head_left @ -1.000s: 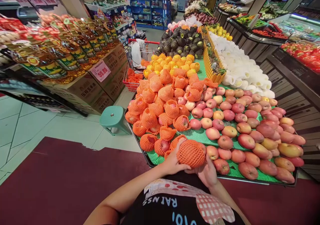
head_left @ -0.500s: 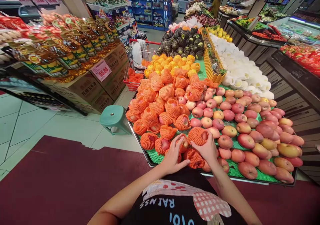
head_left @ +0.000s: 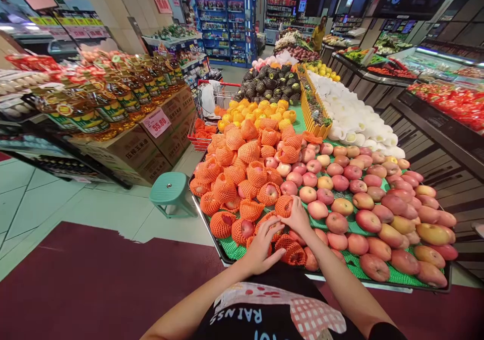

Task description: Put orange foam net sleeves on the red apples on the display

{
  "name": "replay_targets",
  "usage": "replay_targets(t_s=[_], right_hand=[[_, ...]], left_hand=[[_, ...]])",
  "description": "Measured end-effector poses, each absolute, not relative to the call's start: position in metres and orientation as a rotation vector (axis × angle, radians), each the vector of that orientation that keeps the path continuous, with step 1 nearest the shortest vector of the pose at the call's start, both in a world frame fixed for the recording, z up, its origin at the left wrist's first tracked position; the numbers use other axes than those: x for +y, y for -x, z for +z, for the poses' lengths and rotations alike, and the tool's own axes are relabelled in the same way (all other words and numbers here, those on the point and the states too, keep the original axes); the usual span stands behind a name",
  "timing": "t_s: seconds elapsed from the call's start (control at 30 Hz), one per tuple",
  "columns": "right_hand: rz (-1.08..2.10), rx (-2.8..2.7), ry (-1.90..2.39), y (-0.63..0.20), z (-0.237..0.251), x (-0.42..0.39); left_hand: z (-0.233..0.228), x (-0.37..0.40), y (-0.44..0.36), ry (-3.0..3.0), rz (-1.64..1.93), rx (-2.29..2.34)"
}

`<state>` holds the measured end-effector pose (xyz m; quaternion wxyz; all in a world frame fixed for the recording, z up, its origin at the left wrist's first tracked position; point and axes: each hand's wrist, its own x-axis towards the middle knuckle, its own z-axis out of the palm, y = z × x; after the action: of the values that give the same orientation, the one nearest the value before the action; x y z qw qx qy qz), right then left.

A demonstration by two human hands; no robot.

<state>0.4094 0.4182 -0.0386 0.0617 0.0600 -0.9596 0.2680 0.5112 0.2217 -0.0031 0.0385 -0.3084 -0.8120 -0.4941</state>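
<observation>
My right hand (head_left: 298, 221) has its fingers closed around an apple in an orange foam net (head_left: 283, 206), at the right edge of the pile of netted apples (head_left: 236, 166). Just left of it, my left hand (head_left: 262, 246) is open, thumb and fingers apart, over netted apples at the front of the display; its palm side is hidden. Another orange foam net (head_left: 291, 249) lies below and between the hands; I cannot tell what is inside it. Bare apples (head_left: 336, 223) spread out to the right on the green mat (head_left: 357, 264).
Behind the apples are oranges (head_left: 257, 113), dark netted fruit (head_left: 270, 85) and white-wrapped fruit (head_left: 351, 110). A green stool (head_left: 169, 188) stands left of the display, near a shopping cart (head_left: 202, 138) and boxes (head_left: 130, 146) topped with oil bottles (head_left: 113, 103). A person (head_left: 318, 35) stands far back.
My right hand has moved left and forward with the netted apple, to the pile's edge. My left hand has stayed almost in place. The head view has tilted up a little.
</observation>
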Motion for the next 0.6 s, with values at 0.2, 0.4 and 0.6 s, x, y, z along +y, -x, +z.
replay_targets(t_s=[0.2,0.4,0.6], right_hand=[[0.798,-2.932,-0.314,-0.407,-0.035,0.440],[0.697,-2.863,-0.103,-0.321,0.011,0.474],[0.392,-2.720,0.127,-0.208,0.058,0.495]], left_hand=[[-0.004,0.220,-0.505,0.879,-1.523,-2.415],[-0.009,0.222,-0.503,0.851,-1.485,-2.476],[-0.013,0.217,-0.502,0.916,-1.426,-2.448]])
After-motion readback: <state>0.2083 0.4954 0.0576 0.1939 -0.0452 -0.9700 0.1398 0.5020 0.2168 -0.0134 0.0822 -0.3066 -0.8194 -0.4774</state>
